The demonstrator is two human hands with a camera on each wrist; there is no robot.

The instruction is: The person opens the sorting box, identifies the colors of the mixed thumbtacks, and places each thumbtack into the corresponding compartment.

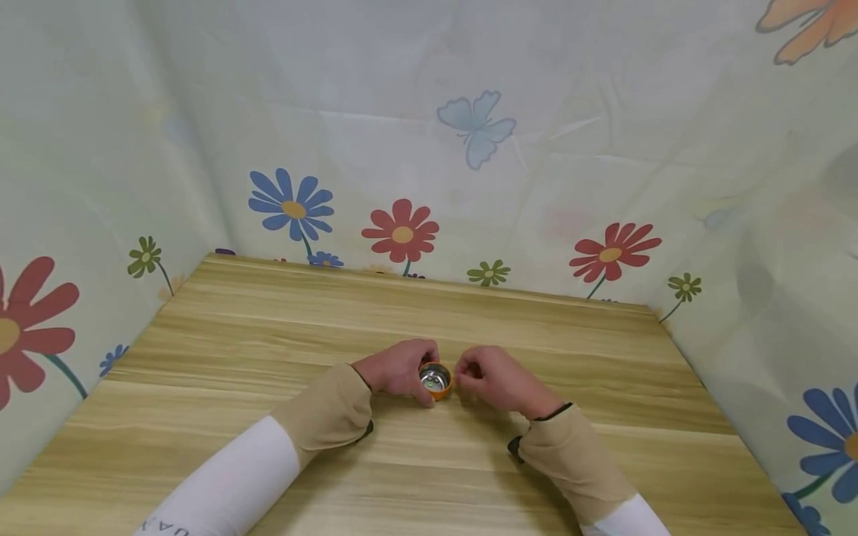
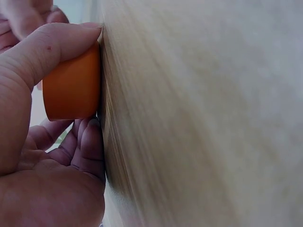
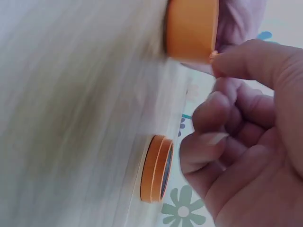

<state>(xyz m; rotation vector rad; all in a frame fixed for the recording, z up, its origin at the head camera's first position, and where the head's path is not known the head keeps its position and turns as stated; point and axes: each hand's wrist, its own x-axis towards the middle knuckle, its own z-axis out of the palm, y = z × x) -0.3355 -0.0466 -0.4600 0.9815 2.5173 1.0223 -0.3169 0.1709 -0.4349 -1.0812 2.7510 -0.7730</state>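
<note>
A small round orange tin (image 1: pixel 439 395) with a shiny metal inside stands upright on the wooden table. My left hand (image 1: pixel 401 368) grips it from the left, with the thumb along the near side and fingers round the far side. In the bottom of the tin show a few small round shapes (image 1: pixel 432 381), too small to make out. Close beside the rim on the right, my right hand (image 1: pixel 499 378) has thumb and finger brought together at a tiny orange piece (image 3: pixel 213 56); the other fingers are curled. The left wrist view shows the tin's orange wall (image 2: pixel 73 90) under the left thumb.
An orange ring-shaped lid (image 3: pixel 154 170) lies on the table near the right hand, seen in the right wrist view and hidden in the head view. Flower-printed cloth walls (image 1: pixel 362 149) border the back and both sides of the wooden table (image 1: pixel 268 320).
</note>
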